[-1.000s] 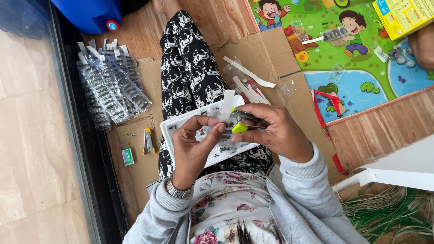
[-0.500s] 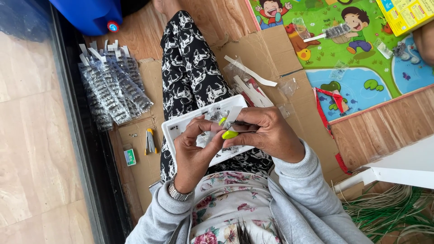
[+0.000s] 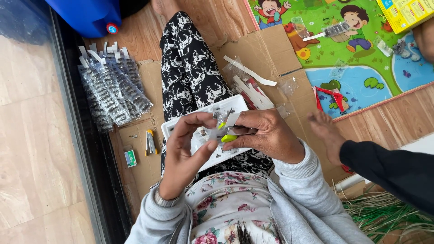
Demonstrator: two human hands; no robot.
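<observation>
A white tray (image 3: 235, 105) with small dark metal parts rests on my lap, across my black-and-white patterned leg. My right hand (image 3: 271, 135) is closed on a small tool with a yellow-green handle (image 3: 228, 138) and a white strip (image 3: 232, 119). My left hand (image 3: 187, 149) pinches a small clear packet (image 3: 212, 134) right next to the tool, thumb and forefinger together. Both hands meet over the tray.
A pile of clear packets filled with parts (image 3: 113, 90) lies on cardboard (image 3: 266, 49) at the left, near a yellow cutter (image 3: 150, 142) and a small green box (image 3: 130, 157). Another person's foot (image 3: 327, 135) in a dark trouser leg reaches in from the right. A colourful play mat (image 3: 361, 49) lies beyond.
Another person's foot and dark trouser leg have come into view at the right. My hands have stayed together over the tray, and the white strip now stands up between the fingers.
</observation>
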